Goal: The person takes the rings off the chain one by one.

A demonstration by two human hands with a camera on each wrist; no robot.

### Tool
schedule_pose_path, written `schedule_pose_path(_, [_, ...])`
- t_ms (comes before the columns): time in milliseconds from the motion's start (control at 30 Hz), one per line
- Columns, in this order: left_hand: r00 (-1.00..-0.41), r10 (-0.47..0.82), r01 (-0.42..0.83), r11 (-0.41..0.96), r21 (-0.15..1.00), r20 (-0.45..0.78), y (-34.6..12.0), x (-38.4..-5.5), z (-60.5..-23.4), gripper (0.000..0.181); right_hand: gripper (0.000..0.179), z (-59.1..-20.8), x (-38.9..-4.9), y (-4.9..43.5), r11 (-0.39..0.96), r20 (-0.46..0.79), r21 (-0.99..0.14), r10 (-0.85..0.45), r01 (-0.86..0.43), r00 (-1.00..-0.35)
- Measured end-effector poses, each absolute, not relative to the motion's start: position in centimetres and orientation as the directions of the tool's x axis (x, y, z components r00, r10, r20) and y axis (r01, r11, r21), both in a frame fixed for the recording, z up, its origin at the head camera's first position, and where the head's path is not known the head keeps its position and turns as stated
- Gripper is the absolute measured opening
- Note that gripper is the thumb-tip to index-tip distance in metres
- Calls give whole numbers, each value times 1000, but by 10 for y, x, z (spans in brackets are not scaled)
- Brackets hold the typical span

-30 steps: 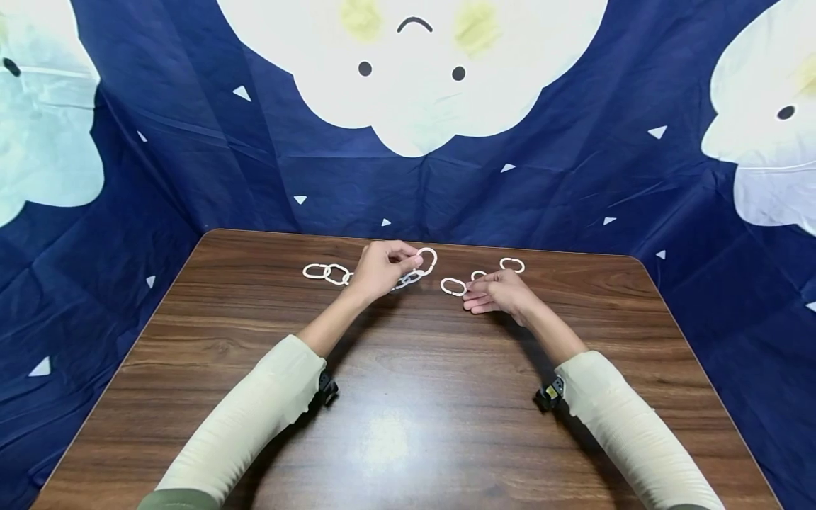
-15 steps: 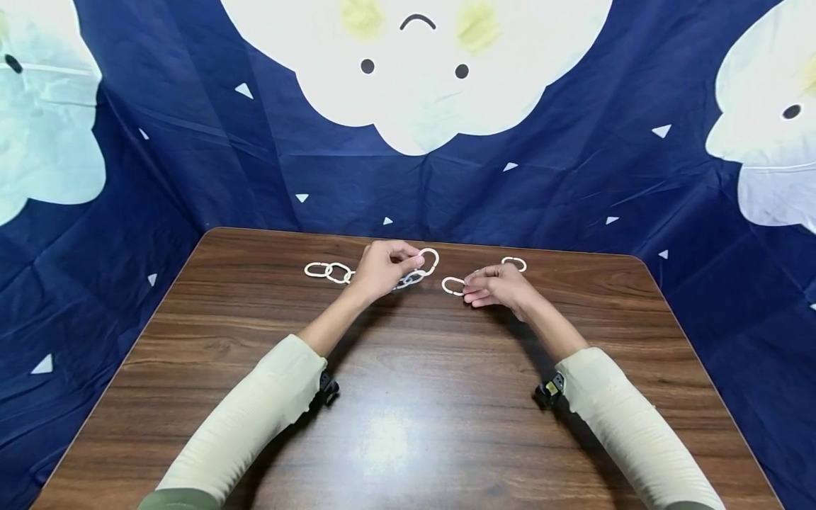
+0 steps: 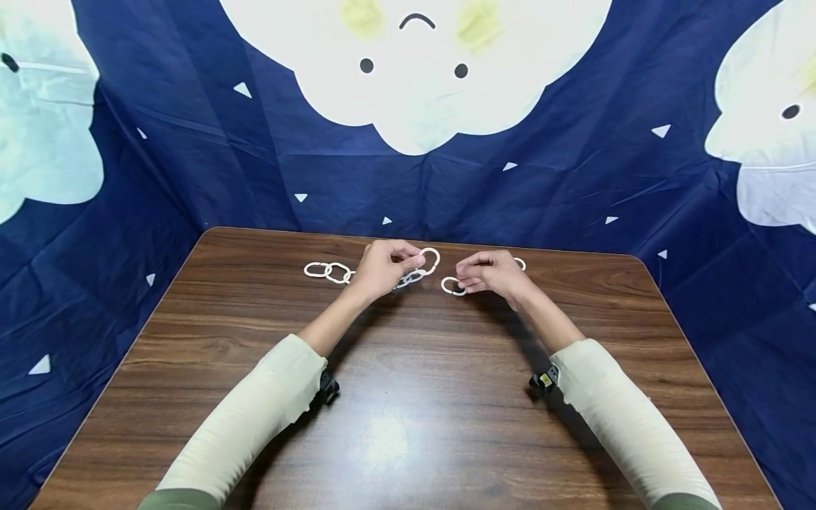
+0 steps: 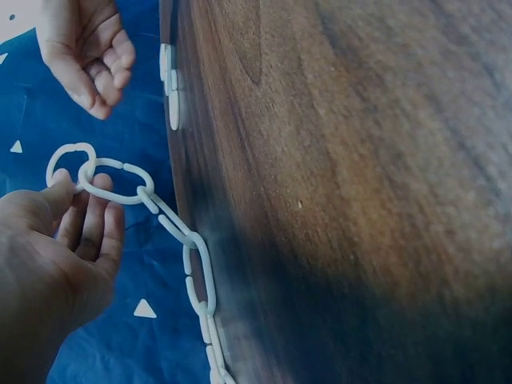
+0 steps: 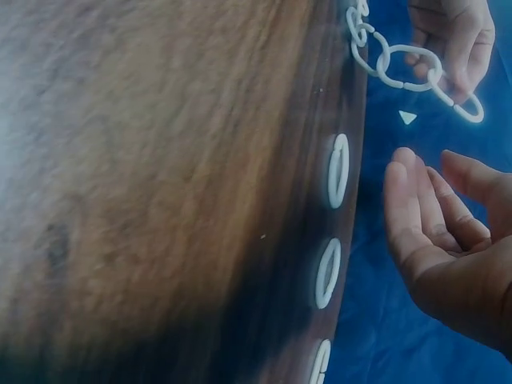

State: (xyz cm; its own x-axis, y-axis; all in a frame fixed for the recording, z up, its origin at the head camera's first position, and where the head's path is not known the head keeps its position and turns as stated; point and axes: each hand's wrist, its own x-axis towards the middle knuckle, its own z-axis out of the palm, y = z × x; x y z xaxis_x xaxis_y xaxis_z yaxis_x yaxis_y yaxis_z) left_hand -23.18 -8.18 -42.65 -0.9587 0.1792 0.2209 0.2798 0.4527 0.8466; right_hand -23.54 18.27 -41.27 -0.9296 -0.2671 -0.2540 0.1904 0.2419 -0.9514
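Observation:
My left hand (image 3: 380,269) pinches the end link of a white plastic chain (image 4: 210,276) between thumb and fingers. That end is raised, and the chain trails down to the table; its far end (image 3: 338,264) lies left of the hand. My right hand (image 5: 448,248) hovers near the back edge with thumb and fingers apart and nothing between them. Below and beside it are three loose white oval links: one nearest the chain (image 5: 345,172), a second (image 5: 322,280) and a third (image 5: 322,364). In the head view the right hand hides the middle one.
The brown wood-grain table (image 3: 395,368) has rounded back corners. Behind and beside it hangs a dark blue cloth (image 3: 357,177) with white clouds and small triangles. A small black camera (image 3: 328,387) sits on the left wrist, another (image 3: 544,381) on the right.
My right hand has risen a little and shifted left, now covering the middle loose link and part of the far right one. My left hand stays still with the chain's end link.

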Motion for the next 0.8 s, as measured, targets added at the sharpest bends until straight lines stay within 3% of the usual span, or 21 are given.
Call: schedule_pose_path(800, [-958, 201, 276, 436, 857, 206, -79, -228, -424, 13, 34, -404, -239, 157, 199, -116, -978, -256, 65, -960])
